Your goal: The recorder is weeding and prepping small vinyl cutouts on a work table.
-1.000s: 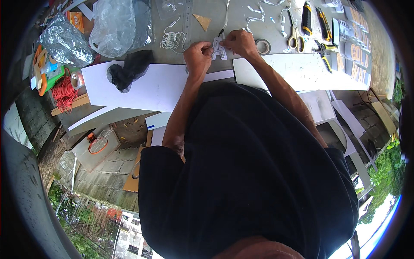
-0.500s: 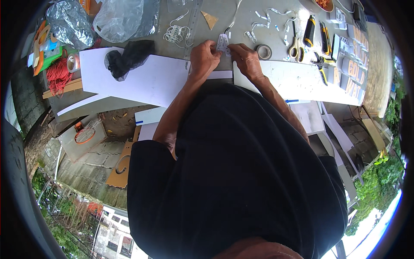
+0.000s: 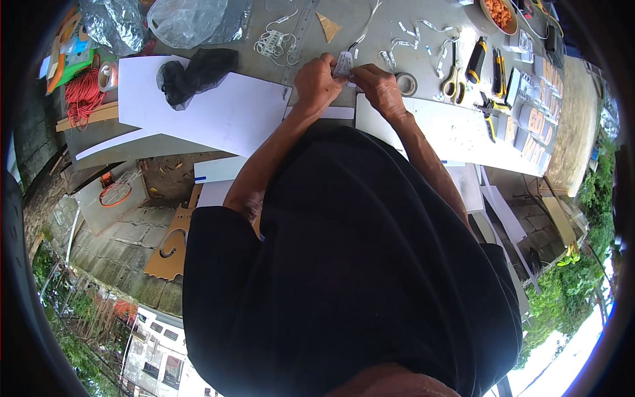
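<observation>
A small white tapered piece (image 3: 342,65) with a wire (image 3: 362,32) running away from its far end is held between my two hands near the middle of the table. My left hand (image 3: 317,85) pinches its left side. From the right, the closed fingertips of my right hand (image 3: 378,91) meet its lower right edge. My fingers hide part of the piece. Close by my right hand lies a roll of grey tape (image 3: 406,84). Strings of small white LED modules (image 3: 417,38) lie beyond it, and another tangled bunch (image 3: 270,45) sits past my left hand.
Scissors (image 3: 454,87), a yellow-black cutter (image 3: 476,61) and pliers (image 3: 489,119) lie right, before block letters (image 3: 539,119). White sheets (image 3: 211,112) with black mesh cloth (image 3: 188,79) lie left, near red cord (image 3: 84,99) and plastic bags (image 3: 188,23). A food bowl (image 3: 501,14) stands far right.
The view has shifted slightly, so the tabletop things appear a little moved. My right fingertips have come lower along the white piece; both hands stay at it.
</observation>
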Demonstrator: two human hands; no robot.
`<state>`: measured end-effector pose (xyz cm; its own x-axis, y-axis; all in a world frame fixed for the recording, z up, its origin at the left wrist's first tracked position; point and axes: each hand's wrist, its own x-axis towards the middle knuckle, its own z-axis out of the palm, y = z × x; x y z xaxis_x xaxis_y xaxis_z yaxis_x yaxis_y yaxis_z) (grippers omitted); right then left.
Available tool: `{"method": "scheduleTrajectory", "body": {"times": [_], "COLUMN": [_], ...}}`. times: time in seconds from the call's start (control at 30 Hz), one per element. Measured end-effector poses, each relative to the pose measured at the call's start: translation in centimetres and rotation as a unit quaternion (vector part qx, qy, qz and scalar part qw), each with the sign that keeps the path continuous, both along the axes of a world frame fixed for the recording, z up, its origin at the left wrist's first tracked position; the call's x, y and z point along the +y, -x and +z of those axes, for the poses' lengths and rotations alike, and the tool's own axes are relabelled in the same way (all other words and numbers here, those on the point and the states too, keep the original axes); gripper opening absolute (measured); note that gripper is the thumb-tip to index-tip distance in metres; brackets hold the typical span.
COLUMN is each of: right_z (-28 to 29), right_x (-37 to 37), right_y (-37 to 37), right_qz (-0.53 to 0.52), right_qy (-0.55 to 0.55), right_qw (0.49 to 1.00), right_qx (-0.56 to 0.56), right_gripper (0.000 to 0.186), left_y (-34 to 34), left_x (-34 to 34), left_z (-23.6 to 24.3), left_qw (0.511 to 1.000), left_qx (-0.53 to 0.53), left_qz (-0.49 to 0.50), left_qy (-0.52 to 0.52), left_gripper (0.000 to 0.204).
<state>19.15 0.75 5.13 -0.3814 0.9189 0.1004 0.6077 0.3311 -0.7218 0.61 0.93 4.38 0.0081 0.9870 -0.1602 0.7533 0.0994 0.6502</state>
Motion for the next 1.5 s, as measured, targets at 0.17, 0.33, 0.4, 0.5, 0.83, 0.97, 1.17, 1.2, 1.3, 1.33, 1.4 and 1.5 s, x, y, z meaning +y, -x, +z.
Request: {"method": "scheduleTrajectory", "body": {"times": [0.17, 0.33, 0.4, 0.5, 0.83, 0.97, 1.17, 1.2, 1.3, 1.33, 1.4, 1.5], "right_z": [0.9, 1.4, 1.3, 1.1, 0.8, 0.9, 1.1, 1.0, 0.5, 0.4, 0.4, 0.4], "right_x": [0.7, 0.6, 0.6, 0.6, 1.0, 1.1, 1.3, 1.4, 1.6, 1.6, 1.6, 1.4], "right_y": [-0.3, -0.2, -0.4, -0.6, -1.0, -0.8, -0.8, -0.9, -1.0, -0.9, -0.8, -0.6], "right_qz": [0.068, 0.075, 0.079, 0.09, 0.09, 0.087, 0.109, 0.11, 0.121, 0.116, 0.112, 0.11], "right_qy": [-0.022, -0.034, -0.037, -0.037, -0.027, -0.01, -0.017, -0.017, -0.023, -0.026, -0.028, -0.038], "right_qw": [0.993, 0.995, 0.994, 0.993, 0.994, 0.995, 0.993, 0.993, 0.992, 0.992, 0.992, 0.992], "right_qx": [-0.09, -0.061, -0.062, -0.066, -0.058, -0.045, -0.033, -0.033, -0.034, -0.037, -0.039, -0.041], "right_gripper": [0.024, 0.024, 0.024, 0.022, 0.021, 0.024, 0.024, 0.024, 0.02, 0.019, 0.017, 0.016], "left_y": [-0.1, -0.1, -0.2, -0.3, -0.2, -0.2, -0.2, -0.2, -0.2, -0.2, -0.2, -0.1], "left_x": [0.3, 0.3, 0.3, 0.4, 0.5, 0.5, 0.5, 0.4, 0.5, 0.5, 0.5, 0.3], "left_z": [0.5, 0.8, 0.8, 0.8, 0.6, 0.9, 1.1, 1.0, 0.7, 0.7, 0.7, 0.7], "left_qw": [1.0, 0.999, 0.999, 0.999, 1.0, 0.999, 0.999, 0.999, 0.999, 0.999, 1.0, 1.0], "left_qx": [0.011, 0.019, 0.022, 0.026, 0.029, 0.035, 0.036, 0.036, 0.035, 0.034, 0.031, 0.024], "left_qz": [0.004, 0.011, 0.012, 0.01, 0.0, 0.005, 0.0, 0.003, 0.006, 0.004, 0.007, 0.008], "left_qy": [0.018, 0.031, 0.028, 0.021, -0.001, 0.01, 0.027, 0.014, 0.001, 0.001, 0.0, -0.002], "left_gripper": [0.045, 0.05, 0.049, 0.047, 0.046, 0.046, 0.043, 0.044, 0.045, 0.044, 0.044, 0.043]}}
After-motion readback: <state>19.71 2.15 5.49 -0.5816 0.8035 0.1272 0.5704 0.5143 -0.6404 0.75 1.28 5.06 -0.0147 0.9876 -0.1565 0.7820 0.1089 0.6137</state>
